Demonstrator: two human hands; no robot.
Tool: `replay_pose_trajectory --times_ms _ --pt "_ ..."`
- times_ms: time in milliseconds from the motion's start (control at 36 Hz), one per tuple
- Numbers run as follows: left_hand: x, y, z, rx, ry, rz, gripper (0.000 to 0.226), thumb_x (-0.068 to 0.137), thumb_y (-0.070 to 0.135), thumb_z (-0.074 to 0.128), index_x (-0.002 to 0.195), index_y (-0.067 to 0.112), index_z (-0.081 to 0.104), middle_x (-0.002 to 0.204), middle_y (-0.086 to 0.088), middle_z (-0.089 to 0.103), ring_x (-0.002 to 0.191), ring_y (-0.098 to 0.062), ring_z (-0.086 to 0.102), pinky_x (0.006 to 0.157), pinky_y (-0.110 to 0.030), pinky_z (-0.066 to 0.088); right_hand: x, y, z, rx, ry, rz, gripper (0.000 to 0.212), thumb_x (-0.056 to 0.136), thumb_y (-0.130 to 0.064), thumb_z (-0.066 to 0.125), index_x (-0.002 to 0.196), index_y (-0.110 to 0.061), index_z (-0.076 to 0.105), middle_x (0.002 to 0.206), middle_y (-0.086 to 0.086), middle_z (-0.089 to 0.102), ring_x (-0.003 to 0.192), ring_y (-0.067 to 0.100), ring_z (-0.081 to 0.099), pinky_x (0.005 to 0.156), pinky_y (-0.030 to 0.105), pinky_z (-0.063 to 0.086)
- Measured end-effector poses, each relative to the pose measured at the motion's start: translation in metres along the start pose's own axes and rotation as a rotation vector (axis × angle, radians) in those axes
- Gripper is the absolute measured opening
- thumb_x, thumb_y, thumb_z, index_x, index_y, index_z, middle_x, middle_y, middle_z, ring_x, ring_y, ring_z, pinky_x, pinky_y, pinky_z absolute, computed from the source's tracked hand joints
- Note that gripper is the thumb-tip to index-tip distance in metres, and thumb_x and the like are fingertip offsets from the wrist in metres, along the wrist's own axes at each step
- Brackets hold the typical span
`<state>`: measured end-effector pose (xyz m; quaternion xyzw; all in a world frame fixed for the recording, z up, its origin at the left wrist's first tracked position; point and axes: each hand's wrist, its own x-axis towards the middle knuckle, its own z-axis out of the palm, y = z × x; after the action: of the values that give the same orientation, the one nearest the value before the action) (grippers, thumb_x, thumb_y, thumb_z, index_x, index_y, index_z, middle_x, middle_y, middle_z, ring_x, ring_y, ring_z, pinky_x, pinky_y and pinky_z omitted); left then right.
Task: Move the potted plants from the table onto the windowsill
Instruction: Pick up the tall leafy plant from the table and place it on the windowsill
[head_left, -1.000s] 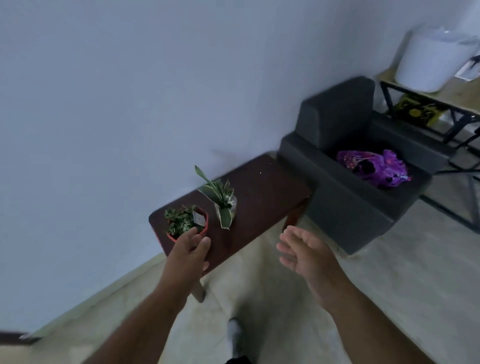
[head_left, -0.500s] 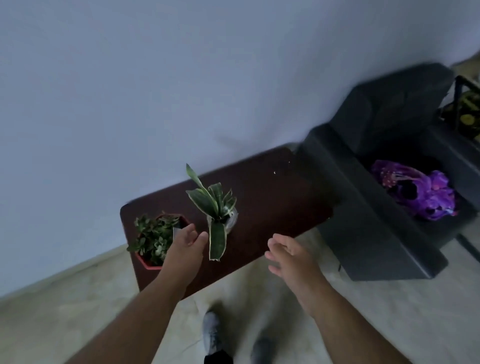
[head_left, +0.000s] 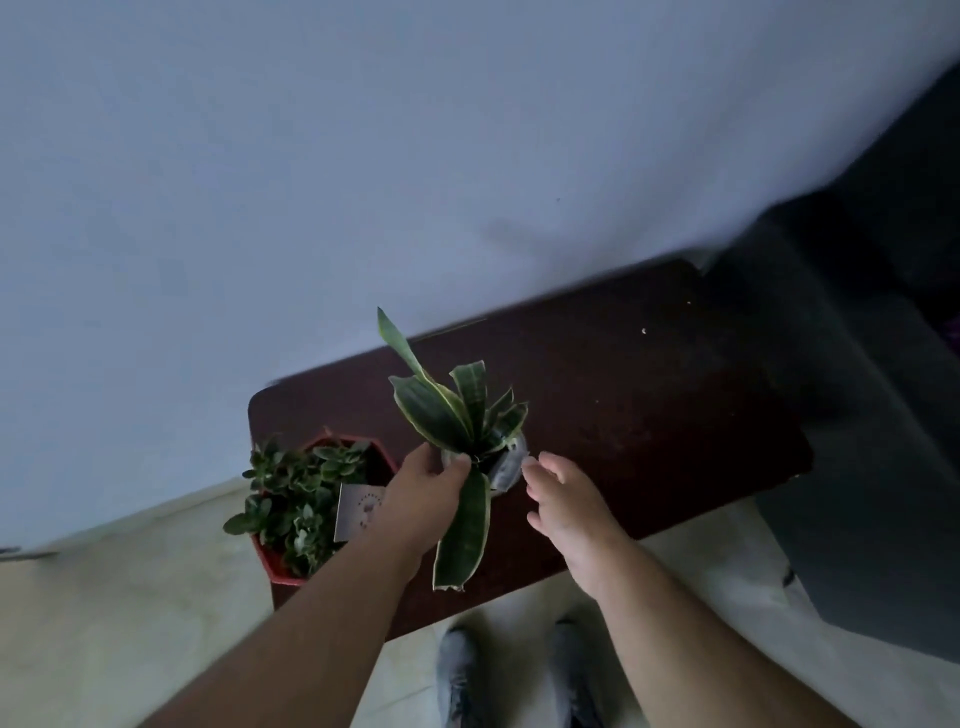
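A snake plant (head_left: 457, 415) in a small pale pot (head_left: 508, 467) stands on the dark wooden table (head_left: 649, 415), near its front edge. My left hand (head_left: 423, 501) grips the pot's left rim, under the leaves. Fingers spread, my right hand (head_left: 563, 496) has its tips at the pot's right side. Left of them a leafy succulent (head_left: 296, 493) in a red hexagonal pot (head_left: 275, 564) with a paper tag (head_left: 356, 512) sits at the table's left end. No windowsill is in view.
A plain wall runs behind the table. A dark grey armchair (head_left: 857, 415) stands against the table's right end. My grey shoes (head_left: 457, 670) are on the pale floor (head_left: 130, 623) just before the table.
I have stepped closer and the view has tilted down. My left hand moved from the red pot to the snake plant's pot. My right hand came up to the pot's right side.
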<state>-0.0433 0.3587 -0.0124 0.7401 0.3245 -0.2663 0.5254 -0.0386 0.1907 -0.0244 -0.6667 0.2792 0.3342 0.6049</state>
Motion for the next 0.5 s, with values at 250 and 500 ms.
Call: replay_pose_trajectory --times_ms 250,500 --pt "0.009 0.0 0.015 -0.08 0.007 -0.051 0.017 0.096 0.042 0.06 0.107 0.032 0.068 0.101 0.005 0.076 0.097 -0.016 0.07 0.096 -0.042 0.055 0.008 -0.008 0.007 -0.025 -0.065 0.038 0.017 0.105 -0.032 0.05 0.117 -0.033 0.062 0.129 -0.003 0.063 0.13 0.014 0.052 0.117 0.043 0.039" --pt "-0.048 0.022 -0.003 -0.18 0.022 0.03 0.015 0.097 0.041 0.061 0.109 0.035 0.07 0.099 0.013 0.078 0.096 -0.01 0.073 0.092 -0.036 0.055 -0.053 -0.045 -0.003 -0.114 -0.016 -0.07 0.037 0.104 -0.038 0.05 0.139 -0.028 0.059 0.138 -0.005 0.063 0.13 0.011 0.055 0.117 0.041 0.041"
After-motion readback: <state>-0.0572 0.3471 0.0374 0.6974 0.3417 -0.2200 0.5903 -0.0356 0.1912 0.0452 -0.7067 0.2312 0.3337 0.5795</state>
